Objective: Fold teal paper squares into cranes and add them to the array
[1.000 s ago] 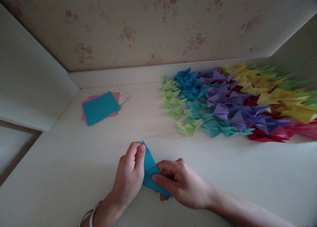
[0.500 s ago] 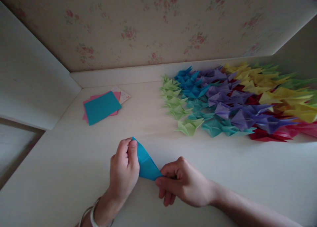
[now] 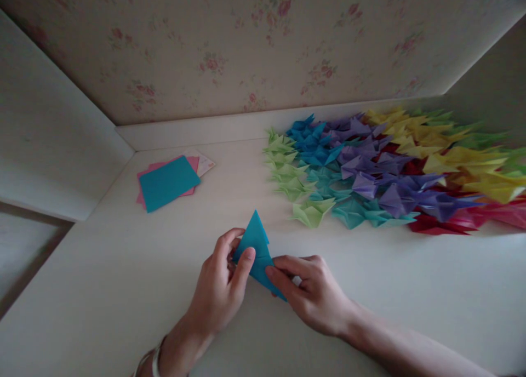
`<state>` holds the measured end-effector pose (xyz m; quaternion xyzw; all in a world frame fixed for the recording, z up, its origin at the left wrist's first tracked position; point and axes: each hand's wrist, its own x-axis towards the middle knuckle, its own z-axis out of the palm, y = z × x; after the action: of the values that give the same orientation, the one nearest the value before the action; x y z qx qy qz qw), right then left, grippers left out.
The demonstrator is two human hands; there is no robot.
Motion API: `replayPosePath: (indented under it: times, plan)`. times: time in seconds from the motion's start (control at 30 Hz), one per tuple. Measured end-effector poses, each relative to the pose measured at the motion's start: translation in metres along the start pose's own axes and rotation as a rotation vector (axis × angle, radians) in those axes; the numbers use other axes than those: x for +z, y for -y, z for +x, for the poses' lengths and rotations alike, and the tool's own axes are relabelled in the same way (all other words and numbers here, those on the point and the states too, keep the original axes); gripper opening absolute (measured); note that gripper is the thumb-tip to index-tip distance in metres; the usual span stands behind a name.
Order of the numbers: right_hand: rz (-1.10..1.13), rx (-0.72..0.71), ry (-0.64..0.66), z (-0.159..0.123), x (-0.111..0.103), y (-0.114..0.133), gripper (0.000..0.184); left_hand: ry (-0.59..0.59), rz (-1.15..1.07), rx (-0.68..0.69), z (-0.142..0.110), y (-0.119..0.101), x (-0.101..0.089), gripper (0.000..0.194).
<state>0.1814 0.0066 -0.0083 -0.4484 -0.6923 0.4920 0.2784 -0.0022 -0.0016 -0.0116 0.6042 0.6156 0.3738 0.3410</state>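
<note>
Between my hands is a folded piece of blue origami paper (image 3: pixel 258 245), roughly triangular, with one point facing away from me and another toward the lower right. My left hand (image 3: pixel 224 281) pinches its left side, thumb on top and fingers beneath. The lower right part is gripped by my right hand (image 3: pixel 308 292) between thumb and forefinger. A small flap edge stands out on the paper's right side. The underside of the paper is hidden.
A stack of blue-green paper sheets (image 3: pixel 169 184) over pink paper (image 3: pixel 140 193) lies at the back left. Many folded paper cranes, among them light green (image 3: pixel 312 211), purple (image 3: pixel 396 197) and yellow (image 3: pixel 464 163), cover the back right. A flowered wall rises behind the white table (image 3: pixel 102 289).
The blue paper has turned and moved right, its far point now rising above my hands. My left hand has shifted right and loosened its fist into a pinch; my right hand has moved slightly.
</note>
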Motion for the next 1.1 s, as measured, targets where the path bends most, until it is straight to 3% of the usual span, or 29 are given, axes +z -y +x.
replayPosePath:
  times: [0.2,0.33,0.43,0.5,0.57,0.63,0.7,0.77,0.87,1.1]
  plan:
    - [0.307,0.149,-0.016,0.005,-0.008,0.001,0.034,0.149,-0.214,-0.12,0.002,-0.006,-0.006,0.025]
    - [0.449,0.098,0.004,0.006,-0.011,0.0,0.028,0.202,-0.302,-0.193,0.001,-0.003,-0.002,0.033]
    - [0.415,0.064,-0.006,0.007,-0.008,-0.002,0.023,0.173,-0.261,-0.186,0.0,0.001,0.002,0.032]
    - [0.314,0.069,-0.082,0.008,-0.006,-0.004,0.028,0.077,-0.143,-0.076,-0.001,0.003,0.002,0.028]
    - [0.211,0.078,-0.162,0.009,-0.004,-0.006,0.032,-0.011,0.023,0.131,-0.001,0.005,0.001,0.024]
    - [0.13,0.072,-0.206,0.009,-0.004,-0.007,0.033,-0.021,0.184,0.316,-0.001,0.005,0.0,0.025]
    - [0.07,0.046,-0.198,0.008,-0.003,-0.006,0.032,0.026,0.287,0.378,-0.001,0.005,0.0,0.032]
    - [0.036,0.009,-0.154,0.007,-0.004,-0.004,0.031,0.087,0.292,0.344,-0.002,0.004,0.0,0.04]
    - [0.067,-0.018,-0.065,0.005,-0.005,0.0,0.024,0.177,0.12,0.204,-0.003,-0.001,0.001,0.043]
    - [0.433,0.059,-0.04,0.007,-0.008,-0.002,0.024,0.428,-0.432,-0.103,-0.002,-0.018,-0.007,0.031]
